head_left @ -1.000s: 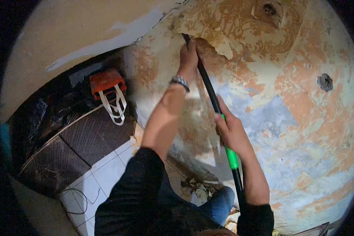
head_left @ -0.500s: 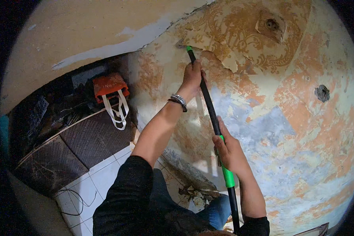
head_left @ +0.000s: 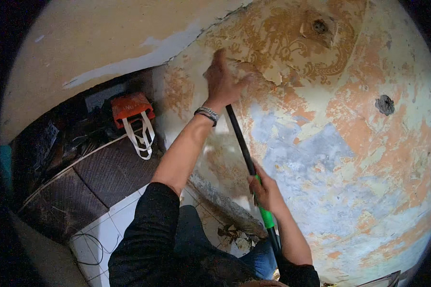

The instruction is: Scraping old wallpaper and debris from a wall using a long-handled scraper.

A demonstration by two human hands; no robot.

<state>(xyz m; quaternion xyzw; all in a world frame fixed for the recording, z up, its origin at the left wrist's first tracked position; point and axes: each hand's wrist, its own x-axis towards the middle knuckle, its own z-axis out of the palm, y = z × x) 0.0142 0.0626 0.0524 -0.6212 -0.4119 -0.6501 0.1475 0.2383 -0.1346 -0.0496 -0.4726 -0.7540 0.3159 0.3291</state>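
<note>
My left hand (head_left: 222, 81), with a metal bracelet on its wrist, is raised against a wall (head_left: 330, 158) of peeling orange, cream and blue-grey paint. It covers the top end of a long black pole (head_left: 239, 138), one finger stretched upward beside a loose flake of the wall covering (head_left: 273, 74). The pole's head is hidden under that hand. My right hand (head_left: 266, 191) grips the pole lower down, at its green sleeve (head_left: 267, 219). The pole leans close along the wall.
An orange bag with white handles (head_left: 131, 107) sits on dark cluttered furniture (head_left: 96, 177) at left. White floor tiles (head_left: 115, 220) with a thin cable lie below. Scraped debris (head_left: 230, 234) lies at the wall's foot. There is a hole (head_left: 384, 104) in the wall at right.
My left hand has slid up the pole and now covers its tip, which showed above the hand before. The view has tilted slightly. My right hand keeps its grip.
</note>
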